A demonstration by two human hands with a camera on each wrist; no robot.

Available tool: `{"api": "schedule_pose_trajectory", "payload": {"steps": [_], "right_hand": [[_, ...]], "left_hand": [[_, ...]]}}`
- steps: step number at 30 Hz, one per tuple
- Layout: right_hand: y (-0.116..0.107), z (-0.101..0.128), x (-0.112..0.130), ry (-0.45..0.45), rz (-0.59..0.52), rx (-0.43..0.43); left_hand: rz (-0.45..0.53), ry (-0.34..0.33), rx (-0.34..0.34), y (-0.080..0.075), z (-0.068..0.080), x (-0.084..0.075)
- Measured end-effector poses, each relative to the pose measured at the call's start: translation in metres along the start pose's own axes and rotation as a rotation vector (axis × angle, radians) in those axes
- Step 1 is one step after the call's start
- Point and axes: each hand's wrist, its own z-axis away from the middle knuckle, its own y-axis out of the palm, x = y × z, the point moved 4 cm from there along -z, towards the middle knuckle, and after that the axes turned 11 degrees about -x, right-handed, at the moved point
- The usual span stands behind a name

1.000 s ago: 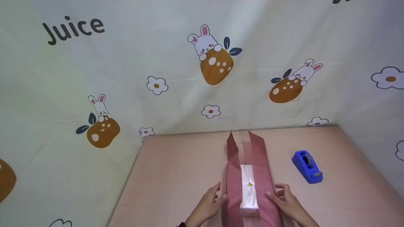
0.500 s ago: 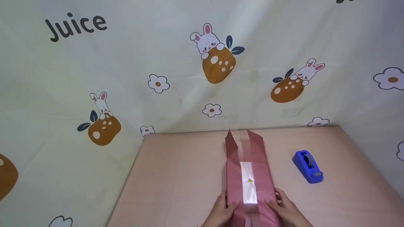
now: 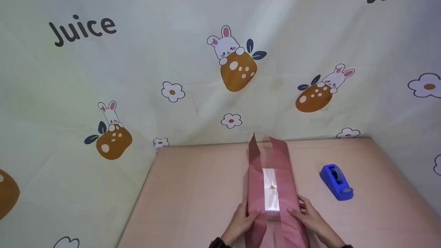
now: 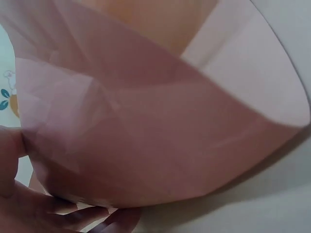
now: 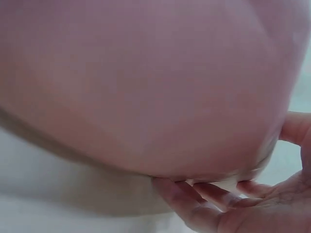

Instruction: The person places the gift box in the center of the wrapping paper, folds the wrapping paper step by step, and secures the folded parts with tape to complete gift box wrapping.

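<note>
A white box point(image 3: 271, 199) with a small gold ornament on its top lies inside dusty-pink wrapping paper point(image 3: 255, 191). The paper is folded up along both long sides, leaving a white strip bare between its edges. Loose paper stands up past the far end and extends past the near end. My left hand point(image 3: 240, 220) grips the wrapped box at its left side, thumb over the top. On the right side my right hand point(image 3: 311, 218) grips it likewise. Both wrist views show fingers point(image 4: 53, 206) curled beneath the paper's lower edge; the box itself is hidden there.
A blue tape dispenser point(image 3: 336, 182) with a roll of tape stands on the table to the right of the box. The pinkish table point(image 3: 193, 179) meets a patterned wall sheet point(image 3: 193, 62) at the back and sides.
My left hand, earlier beside the paper with its fingers apart, has taken hold of the left side. The wrapped box has then shifted away from me, both hands moving with it.
</note>
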Motion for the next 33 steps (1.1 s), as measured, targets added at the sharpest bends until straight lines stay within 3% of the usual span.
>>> {"api": "schedule_pose_trajectory", "payload": {"steps": [6,16,20,23,27,33], "right_hand": [[-0.001,0.000,-0.008,0.066,0.010,0.022],[-0.002,0.012,-0.018,0.076,0.047,0.031],[0.001,0.017,-0.024,0.102,-0.005,0.063],[0.003,0.020,-0.027,0.078,-0.047,0.095],[0.002,0.023,-0.022,-0.028,0.029,0.060],[0.002,0.041,0.018,-0.412,0.303,-0.324]], "left_hand": [[-0.025,0.035,-0.008,-0.002,0.005,0.001],[0.040,-0.134,0.089,-0.003,0.021,0.000],[0.023,-0.148,0.096,-0.004,0.024,0.000],[0.009,-0.112,0.081,-0.003,0.026,0.000],[0.000,-0.057,0.070,-0.002,0.028,0.001],[-0.002,-0.126,0.067,-0.004,0.025,0.001]]}}
